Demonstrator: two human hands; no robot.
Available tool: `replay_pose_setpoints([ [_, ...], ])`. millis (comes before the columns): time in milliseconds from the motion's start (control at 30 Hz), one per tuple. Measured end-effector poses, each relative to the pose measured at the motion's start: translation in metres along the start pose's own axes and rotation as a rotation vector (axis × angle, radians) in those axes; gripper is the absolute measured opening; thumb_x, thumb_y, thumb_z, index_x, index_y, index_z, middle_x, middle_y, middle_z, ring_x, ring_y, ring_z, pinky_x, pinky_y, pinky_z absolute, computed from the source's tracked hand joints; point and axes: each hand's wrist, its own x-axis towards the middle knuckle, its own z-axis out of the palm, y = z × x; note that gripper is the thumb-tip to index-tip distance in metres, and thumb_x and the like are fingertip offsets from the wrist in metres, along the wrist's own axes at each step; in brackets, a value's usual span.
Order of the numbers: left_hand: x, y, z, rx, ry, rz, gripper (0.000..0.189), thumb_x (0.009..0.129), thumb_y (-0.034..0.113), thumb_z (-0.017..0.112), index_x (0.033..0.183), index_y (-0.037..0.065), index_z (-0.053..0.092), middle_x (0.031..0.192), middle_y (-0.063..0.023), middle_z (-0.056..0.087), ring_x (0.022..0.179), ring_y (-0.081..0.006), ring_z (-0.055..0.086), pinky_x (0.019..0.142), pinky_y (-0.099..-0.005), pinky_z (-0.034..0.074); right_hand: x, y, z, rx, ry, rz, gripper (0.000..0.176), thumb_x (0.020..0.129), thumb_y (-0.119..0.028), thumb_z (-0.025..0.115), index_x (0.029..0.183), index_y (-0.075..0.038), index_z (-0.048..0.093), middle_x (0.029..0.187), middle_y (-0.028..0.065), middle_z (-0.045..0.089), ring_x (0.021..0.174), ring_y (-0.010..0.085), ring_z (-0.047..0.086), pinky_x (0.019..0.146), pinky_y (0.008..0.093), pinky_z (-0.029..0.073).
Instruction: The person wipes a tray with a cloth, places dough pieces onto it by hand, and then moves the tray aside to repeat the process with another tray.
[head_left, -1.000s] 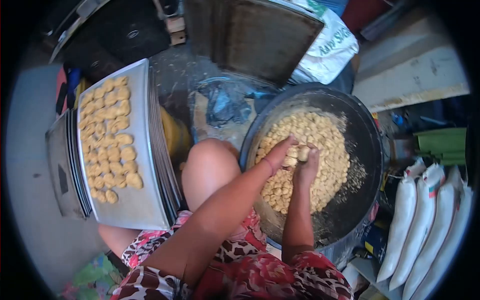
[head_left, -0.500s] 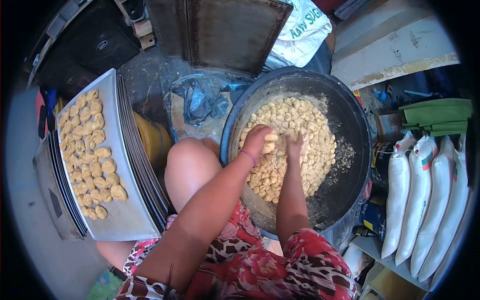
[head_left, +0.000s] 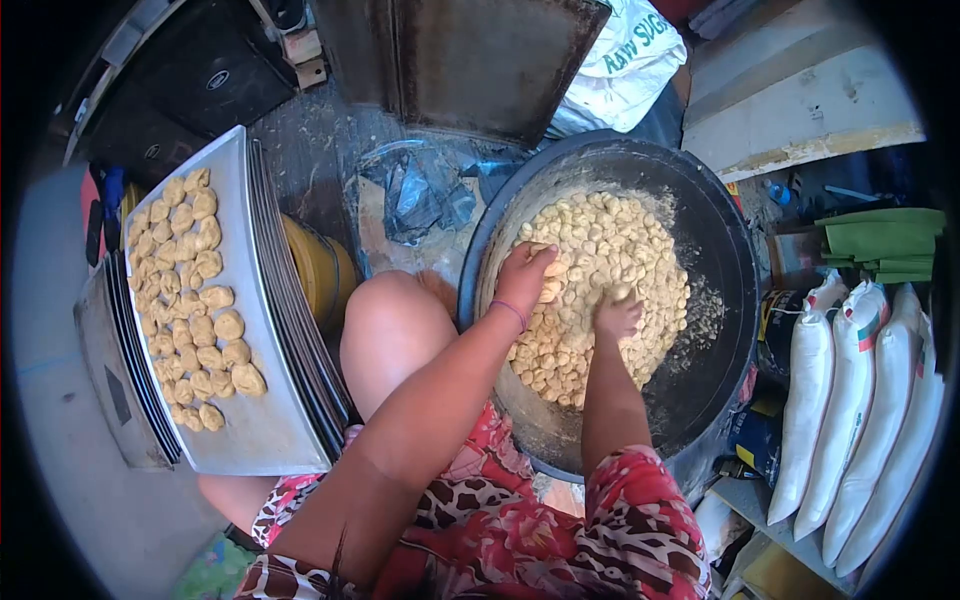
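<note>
My left hand (head_left: 525,278) is closed around several dough pieces (head_left: 553,277), held over the left side of a large black tub (head_left: 715,355). A heap of small yellowish dough pieces (head_left: 640,250) fills the middle of the tub. Over that heap, my right hand (head_left: 617,315) is slightly blurred, its fingers curled in; what they hold, if anything, I cannot make out. To my left lies a metal baking tray (head_left: 275,430) with rows of dough pieces (head_left: 195,310) covering much of its surface.
More trays (head_left: 290,290) are stacked beneath it, beside a yellow bucket (head_left: 320,265). Long white filled bags (head_left: 805,400) stand at the right, below folded green material (head_left: 880,235). Behind the tub are a white sack (head_left: 620,75), rusty metal sheets (head_left: 480,65) and crumpled plastic (head_left: 415,200).
My right hand has moved down and right over the heap, its fingers now curled. My left hand stays at the tub's left side with its dough pieces. The whole view has shifted slightly.
</note>
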Motion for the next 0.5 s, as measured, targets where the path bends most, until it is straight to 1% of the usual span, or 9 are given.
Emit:
replay_pose_setpoints([
  [100, 0.003, -0.007, 0.000, 0.019, -0.025, 0.007, 0.022, 0.087, 0.023, 0.061, 0.095, 0.003, 0.054, 0.081, -0.0080, 0.061, 0.057, -0.0191, 0.061, 0.045, -0.0292, 0.048, -0.010, -0.065, -0.024, 0.025, -0.221, 0.057, 0.082, 0.085, -0.069, 0.029, 0.148, -0.022, 0.008, 0.151, 0.0239, -0.001, 0.139, 0.0426, -0.002, 0.101, 0.0707, 0.004],
  [167, 0.011, -0.011, 0.000, 0.026, -0.044, 0.013, 0.022, 0.087, 0.023, 0.061, 0.094, 0.003, 0.054, 0.081, -0.0079, 0.061, 0.057, -0.0191, 0.061, 0.046, -0.0287, 0.048, -0.032, -0.090, -0.005, -0.148, -0.391, -0.223, 0.083, 0.084, -0.071, 0.031, 0.148, -0.027, 0.002, 0.152, 0.0222, -0.005, 0.139, 0.0434, -0.002, 0.098, 0.0744, 0.001],
  [233, 0.017, -0.019, -0.003, 0.034, -0.026, 0.051, 0.022, 0.086, 0.022, 0.062, 0.094, 0.003, 0.055, 0.082, -0.0075, 0.061, 0.059, -0.0176, 0.061, 0.046, -0.0292, 0.048, -0.069, -0.090, 0.013, -0.227, -0.330, -0.502, 0.071, 0.084, -0.038, 0.054, 0.145, -0.019, 0.023, 0.151, 0.0200, 0.013, 0.137, 0.0440, 0.012, 0.099, 0.0741, 0.002],
  [267, 0.016, -0.018, 0.000, 0.031, -0.033, 0.050, 0.022, 0.086, 0.022, 0.062, 0.094, 0.003, 0.055, 0.082, -0.0075, 0.061, 0.059, -0.0176, 0.061, 0.046, -0.0292, 0.048, -0.082, -0.079, 0.036, -0.220, -0.113, -0.627, 0.063, 0.080, -0.029, 0.058, 0.137, -0.017, 0.037, 0.143, 0.0175, 0.031, 0.129, 0.0427, 0.028, 0.103, 0.0669, 0.013],
  [333, 0.010, -0.011, 0.004, 0.014, 0.039, 0.091, 0.023, 0.086, 0.021, 0.063, 0.095, 0.002, 0.056, 0.082, -0.0071, 0.061, 0.061, -0.0158, 0.061, 0.046, -0.0292, 0.049, -0.091, -0.061, 0.024, 0.273, -0.161, -0.736, 0.049, 0.077, -0.031, 0.060, 0.123, -0.018, 0.050, 0.127, 0.0153, 0.046, 0.111, 0.0375, 0.045, 0.095, 0.0554, 0.033],
  [400, 0.007, -0.007, 0.002, 0.034, 0.042, 0.100, 0.024, 0.086, 0.021, 0.063, 0.098, 0.002, 0.057, 0.083, -0.0065, 0.061, 0.066, -0.0145, 0.061, 0.050, -0.0286, 0.050, -0.061, -0.035, 0.025, 0.099, -0.130, -1.002, 0.038, 0.076, -0.033, 0.061, 0.110, -0.017, 0.056, 0.109, 0.0118, 0.052, 0.093, 0.0314, 0.052, 0.080, 0.0475, 0.041],
  [433, 0.006, -0.006, 0.001, 0.035, 0.046, 0.067, 0.025, 0.085, 0.022, 0.064, 0.097, 0.001, 0.059, 0.084, -0.0059, 0.062, 0.072, -0.0138, 0.059, 0.061, -0.0275, 0.047, -0.051, -0.034, 0.011, -0.077, -0.013, -0.925, 0.033, 0.075, -0.035, 0.062, 0.103, -0.018, 0.059, 0.105, 0.0100, 0.054, 0.088, 0.0286, 0.053, 0.074, 0.0442, 0.043],
  [467, 0.003, -0.001, 0.002, 0.034, 0.051, 0.034, 0.026, 0.084, 0.023, 0.064, 0.095, 0.000, 0.062, 0.086, -0.0054, 0.063, 0.078, -0.0131, 0.057, 0.072, -0.0265, 0.045, -0.043, -0.038, -0.015, -0.007, -0.089, -0.702, 0.040, 0.077, -0.040, 0.061, 0.109, -0.016, 0.055, 0.109, 0.0127, 0.052, 0.094, 0.0310, 0.052, 0.078, 0.0441, 0.042],
  [500, 0.000, 0.002, 0.003, 0.043, 0.052, 0.026, 0.027, 0.084, 0.024, 0.065, 0.096, 0.000, 0.062, 0.086, -0.0058, 0.063, 0.080, -0.0133, 0.057, 0.072, -0.0268, 0.045, -0.029, -0.032, 0.000, -0.148, 0.076, -0.441, 0.051, 0.078, -0.046, 0.058, 0.117, -0.014, 0.051, 0.120, 0.0155, 0.045, 0.104, 0.0343, 0.047, 0.083, 0.0474, 0.040],
])
